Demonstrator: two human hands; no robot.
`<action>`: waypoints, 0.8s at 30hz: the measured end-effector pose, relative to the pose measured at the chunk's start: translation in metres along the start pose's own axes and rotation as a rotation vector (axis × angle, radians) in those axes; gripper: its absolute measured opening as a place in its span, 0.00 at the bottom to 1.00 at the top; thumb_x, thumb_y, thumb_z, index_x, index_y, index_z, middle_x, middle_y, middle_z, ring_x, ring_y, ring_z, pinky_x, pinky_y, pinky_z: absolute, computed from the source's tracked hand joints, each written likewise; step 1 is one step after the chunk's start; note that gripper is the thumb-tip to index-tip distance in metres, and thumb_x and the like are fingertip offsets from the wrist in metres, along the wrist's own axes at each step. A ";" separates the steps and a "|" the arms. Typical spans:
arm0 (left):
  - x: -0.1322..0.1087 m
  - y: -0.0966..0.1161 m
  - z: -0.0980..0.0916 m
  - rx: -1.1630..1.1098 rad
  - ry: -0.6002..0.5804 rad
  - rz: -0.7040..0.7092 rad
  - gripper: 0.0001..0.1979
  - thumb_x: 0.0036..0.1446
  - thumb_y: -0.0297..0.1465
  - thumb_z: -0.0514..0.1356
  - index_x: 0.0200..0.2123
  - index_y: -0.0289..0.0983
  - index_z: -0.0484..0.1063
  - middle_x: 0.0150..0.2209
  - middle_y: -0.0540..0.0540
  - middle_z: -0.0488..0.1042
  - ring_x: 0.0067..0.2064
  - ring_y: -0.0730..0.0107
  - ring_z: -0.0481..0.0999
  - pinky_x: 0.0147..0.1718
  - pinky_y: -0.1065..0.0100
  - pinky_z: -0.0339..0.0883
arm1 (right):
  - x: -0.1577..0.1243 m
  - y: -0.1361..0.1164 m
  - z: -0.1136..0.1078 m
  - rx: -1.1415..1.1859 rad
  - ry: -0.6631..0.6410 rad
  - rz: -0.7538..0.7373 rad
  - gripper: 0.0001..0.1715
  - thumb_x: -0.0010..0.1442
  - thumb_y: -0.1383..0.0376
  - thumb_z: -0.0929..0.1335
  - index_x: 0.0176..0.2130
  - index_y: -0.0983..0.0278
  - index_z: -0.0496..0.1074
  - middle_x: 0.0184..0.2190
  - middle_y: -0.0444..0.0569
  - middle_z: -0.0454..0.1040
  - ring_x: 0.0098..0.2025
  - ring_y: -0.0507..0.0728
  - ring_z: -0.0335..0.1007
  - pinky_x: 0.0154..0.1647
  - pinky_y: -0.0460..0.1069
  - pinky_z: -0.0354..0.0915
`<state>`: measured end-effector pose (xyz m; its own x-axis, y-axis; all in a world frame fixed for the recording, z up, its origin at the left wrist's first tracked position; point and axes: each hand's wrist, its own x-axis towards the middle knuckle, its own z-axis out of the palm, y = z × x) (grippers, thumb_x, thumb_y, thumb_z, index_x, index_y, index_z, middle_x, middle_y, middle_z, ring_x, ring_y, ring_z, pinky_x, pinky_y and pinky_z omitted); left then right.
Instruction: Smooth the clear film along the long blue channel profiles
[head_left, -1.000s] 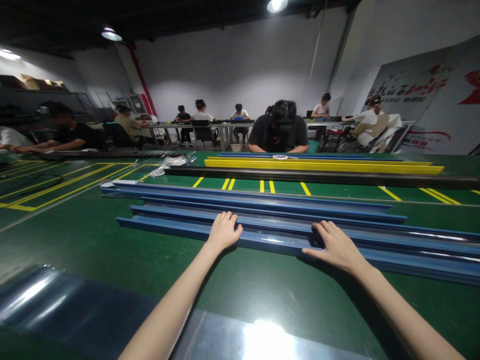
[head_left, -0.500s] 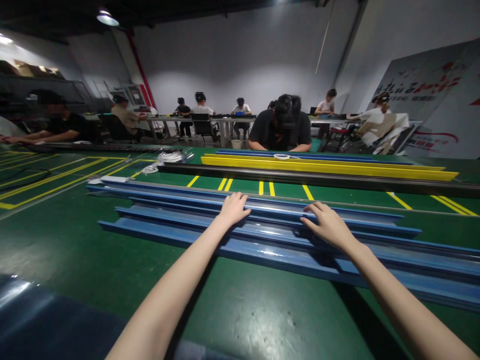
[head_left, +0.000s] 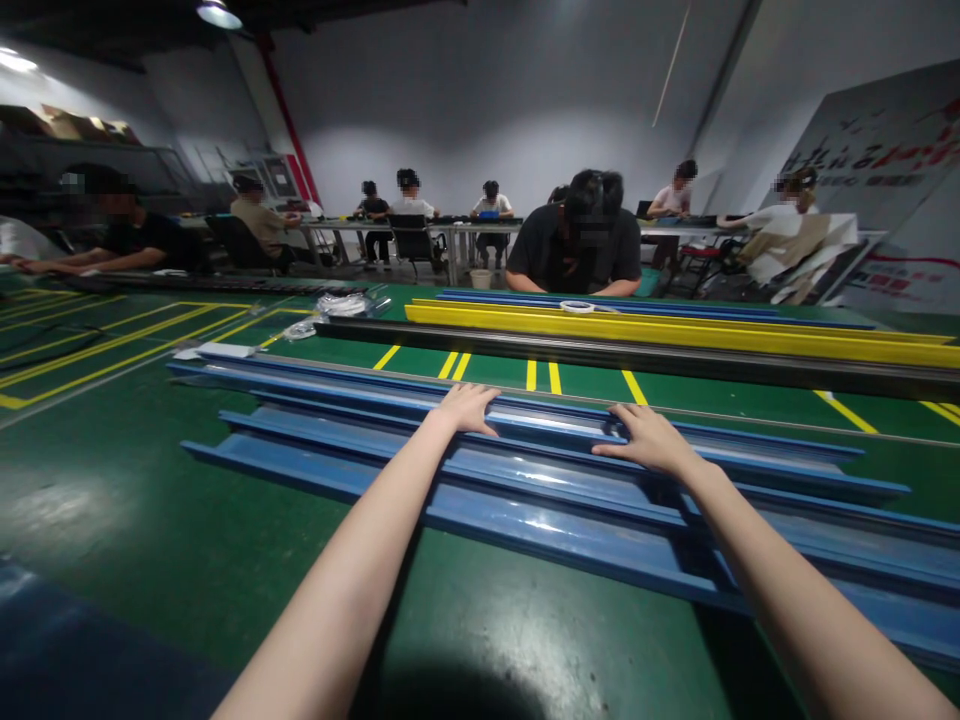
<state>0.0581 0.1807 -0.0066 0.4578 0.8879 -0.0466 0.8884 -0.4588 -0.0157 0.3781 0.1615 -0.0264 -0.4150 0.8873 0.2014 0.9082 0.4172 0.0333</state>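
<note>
Several long blue channel strips lie side by side across the green table. My left hand (head_left: 466, 408) rests on the far blue strip (head_left: 547, 421), fingers spread over its far edge and thumb on the near side. Further right, my right hand (head_left: 646, 438) is at the same strip with thumb and fingers apart, spanning its width. Neither hand is closed round anything. Nearer to me lie a middle blue strip (head_left: 517, 470) and a near blue strip (head_left: 525, 520), both passing under my forearms.
Beyond are a black bar (head_left: 480, 345), a yellow strip (head_left: 675, 328) and a white ring (head_left: 577, 307). Clear plastic bags (head_left: 341, 306) lie at the left. A person (head_left: 574, 240) leans over the table's far side; others sit behind. Dark blue sheeting (head_left: 90, 640) fills the lower left.
The view has shifted slightly, with the strips appearing a little larger. My left hand's fingers have spread and turned more to the right. My right hand stays over the far strip.
</note>
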 end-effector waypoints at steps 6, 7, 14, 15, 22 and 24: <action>0.000 -0.006 -0.005 0.110 -0.004 0.065 0.41 0.39 0.56 0.57 0.54 0.43 0.58 0.48 0.42 0.69 0.48 0.55 0.68 0.44 0.63 0.61 | -0.002 -0.005 -0.012 -0.091 -0.021 -0.042 0.38 0.48 0.37 0.57 0.42 0.61 0.67 0.39 0.54 0.71 0.41 0.62 0.67 0.39 0.53 0.61; -0.001 -0.007 -0.008 0.117 -0.012 0.057 0.41 0.38 0.57 0.56 0.55 0.44 0.57 0.48 0.42 0.69 0.48 0.55 0.69 0.43 0.63 0.61 | -0.002 -0.008 -0.015 -0.107 -0.013 -0.044 0.38 0.48 0.37 0.56 0.42 0.62 0.67 0.38 0.54 0.71 0.41 0.62 0.66 0.39 0.53 0.61; -0.014 -0.015 -0.044 0.185 -0.028 0.018 0.49 0.34 0.63 0.52 0.58 0.44 0.53 0.49 0.40 0.68 0.47 0.51 0.69 0.39 0.63 0.62 | 0.007 -0.020 -0.047 -0.207 0.008 -0.013 0.40 0.51 0.37 0.52 0.42 0.64 0.66 0.39 0.56 0.71 0.41 0.63 0.66 0.34 0.52 0.60; -0.016 -0.015 -0.051 0.197 -0.032 0.016 0.49 0.34 0.63 0.52 0.58 0.44 0.53 0.49 0.40 0.68 0.47 0.52 0.69 0.39 0.63 0.62 | 0.007 -0.021 -0.051 -0.212 0.016 -0.010 0.40 0.51 0.37 0.52 0.42 0.64 0.66 0.39 0.56 0.71 0.42 0.63 0.66 0.33 0.52 0.60; -0.044 -0.012 -0.100 0.282 0.067 0.046 0.48 0.34 0.63 0.52 0.57 0.44 0.55 0.44 0.43 0.71 0.45 0.56 0.71 0.37 0.68 0.59 | -0.007 -0.035 -0.080 -0.255 0.160 0.002 0.39 0.52 0.38 0.53 0.44 0.65 0.66 0.39 0.57 0.71 0.42 0.63 0.65 0.30 0.51 0.58; -0.057 -0.006 -0.110 0.298 0.085 0.068 0.48 0.34 0.63 0.52 0.56 0.43 0.56 0.41 0.43 0.72 0.43 0.56 0.71 0.36 0.68 0.58 | -0.017 -0.040 -0.091 -0.269 0.172 -0.005 0.40 0.52 0.38 0.53 0.44 0.65 0.66 0.38 0.57 0.71 0.40 0.64 0.65 0.30 0.51 0.57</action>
<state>0.0302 0.1365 0.1056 0.5281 0.8488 0.0264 0.8121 -0.4956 -0.3080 0.3535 0.1118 0.0583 -0.4249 0.8293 0.3628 0.8976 0.3340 0.2877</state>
